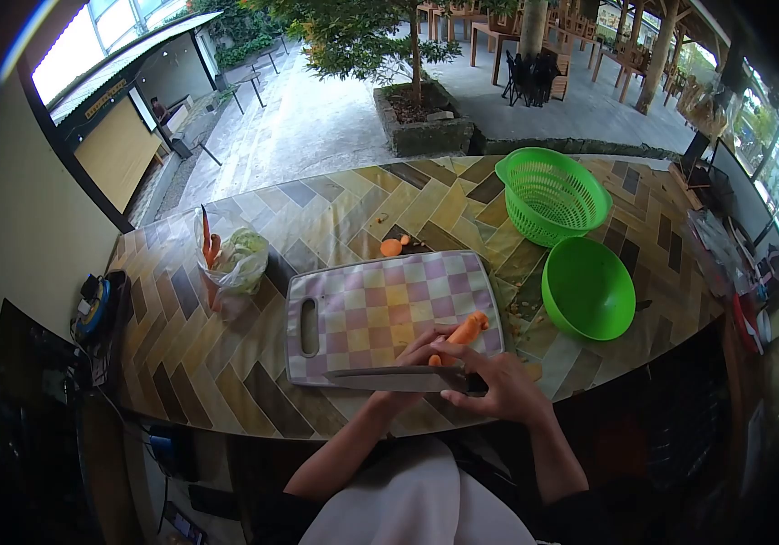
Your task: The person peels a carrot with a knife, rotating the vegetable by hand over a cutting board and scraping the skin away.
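My left hand (419, 351) is over the right part of the checkered cutting board (371, 313), with its fingers closed around an orange carrot (468, 330). My right hand (503, 386) grips a kitchen knife (380, 380) by its handle, and its fingers reach across to the carrot. The long blade points left along the board's near edge, in front of my left hand. A small orange carrot end shows low between the two hands. Part of my left palm is hidden behind the blade.
Carrot pieces (391, 247) lie beyond the board. A green colander (553, 195) and a green bowl (589, 289) stand at the right. A plastic bag (242, 263) with pale green vegetables sits left, beside thin carrots (211, 247). The patterned table (226, 381) has a curved near edge.
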A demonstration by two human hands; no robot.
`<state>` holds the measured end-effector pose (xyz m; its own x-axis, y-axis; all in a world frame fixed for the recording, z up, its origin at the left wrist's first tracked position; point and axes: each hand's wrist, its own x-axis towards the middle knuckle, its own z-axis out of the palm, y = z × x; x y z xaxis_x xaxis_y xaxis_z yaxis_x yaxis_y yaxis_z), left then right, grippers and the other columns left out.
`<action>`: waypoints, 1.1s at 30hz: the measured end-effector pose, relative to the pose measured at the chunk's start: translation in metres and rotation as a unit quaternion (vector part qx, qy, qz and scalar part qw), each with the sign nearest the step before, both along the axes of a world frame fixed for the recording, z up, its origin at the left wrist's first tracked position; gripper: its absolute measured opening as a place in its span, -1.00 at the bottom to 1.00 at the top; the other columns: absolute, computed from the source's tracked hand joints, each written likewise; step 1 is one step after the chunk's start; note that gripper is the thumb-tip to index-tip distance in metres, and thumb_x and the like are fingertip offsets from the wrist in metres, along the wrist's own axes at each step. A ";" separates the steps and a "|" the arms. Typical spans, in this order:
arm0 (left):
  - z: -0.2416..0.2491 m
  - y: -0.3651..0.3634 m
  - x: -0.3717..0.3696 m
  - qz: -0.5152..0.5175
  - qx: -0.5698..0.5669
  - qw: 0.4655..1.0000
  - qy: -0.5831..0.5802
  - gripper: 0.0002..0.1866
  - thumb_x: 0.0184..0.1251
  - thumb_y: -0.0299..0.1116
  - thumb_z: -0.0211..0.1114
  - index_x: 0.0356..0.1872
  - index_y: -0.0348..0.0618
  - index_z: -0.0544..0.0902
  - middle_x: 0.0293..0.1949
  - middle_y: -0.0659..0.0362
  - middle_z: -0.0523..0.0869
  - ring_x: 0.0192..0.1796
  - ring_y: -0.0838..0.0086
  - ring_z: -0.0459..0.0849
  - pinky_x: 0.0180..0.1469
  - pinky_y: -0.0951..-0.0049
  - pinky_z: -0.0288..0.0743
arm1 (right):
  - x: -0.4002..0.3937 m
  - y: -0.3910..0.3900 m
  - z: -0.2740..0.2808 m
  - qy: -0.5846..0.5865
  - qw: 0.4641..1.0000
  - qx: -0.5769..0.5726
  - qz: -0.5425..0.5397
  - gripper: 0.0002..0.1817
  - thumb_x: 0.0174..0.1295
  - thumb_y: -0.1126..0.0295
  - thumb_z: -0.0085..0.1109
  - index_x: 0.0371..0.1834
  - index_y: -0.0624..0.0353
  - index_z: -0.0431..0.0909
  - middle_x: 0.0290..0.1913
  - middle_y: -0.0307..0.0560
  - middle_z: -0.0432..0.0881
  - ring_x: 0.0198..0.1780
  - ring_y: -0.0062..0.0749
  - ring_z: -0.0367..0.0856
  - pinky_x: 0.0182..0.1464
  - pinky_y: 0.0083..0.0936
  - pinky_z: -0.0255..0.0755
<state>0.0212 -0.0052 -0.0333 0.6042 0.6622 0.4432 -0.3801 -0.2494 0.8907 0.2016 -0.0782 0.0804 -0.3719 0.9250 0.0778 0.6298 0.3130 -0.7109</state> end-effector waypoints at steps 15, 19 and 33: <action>0.023 -0.005 0.001 0.038 0.102 0.994 0.032 -0.59 0.34 -0.39 0.28 0.20 -0.22 0.56 0.27 -0.03 0.46 0.23 0.15 0.55 0.25 0.21 0.50 | 0.004 0.005 -0.008 0.032 0.999 -0.009 0.034 -0.41 0.14 0.04 0.30 0.23 -0.06 0.46 -0.29 0.03 0.68 -0.29 -0.01 0.71 -0.18 -0.24 0.52; 0.019 -0.005 0.000 0.059 0.075 0.992 0.078 -0.64 0.43 -0.41 0.19 0.20 -0.24 0.54 0.26 0.02 0.49 0.21 0.23 0.56 0.23 0.28 0.51 | -0.001 0.003 0.002 -0.007 0.999 -0.034 0.016 -0.43 0.11 0.10 0.35 0.20 -0.03 0.50 -0.14 -0.01 0.73 -0.18 -0.07 0.75 -0.08 -0.31 0.56; 0.018 -0.008 0.004 -0.127 -0.318 0.937 -0.071 -0.45 0.45 -0.24 0.18 0.35 -0.28 0.32 0.19 0.16 0.46 0.17 0.51 0.53 0.19 0.45 0.51 | -0.008 0.004 -0.009 0.015 0.997 0.074 -0.021 -0.51 0.16 0.17 0.33 0.18 -0.03 0.55 -0.27 0.00 0.72 -0.30 -0.08 0.72 -0.17 -0.30 0.55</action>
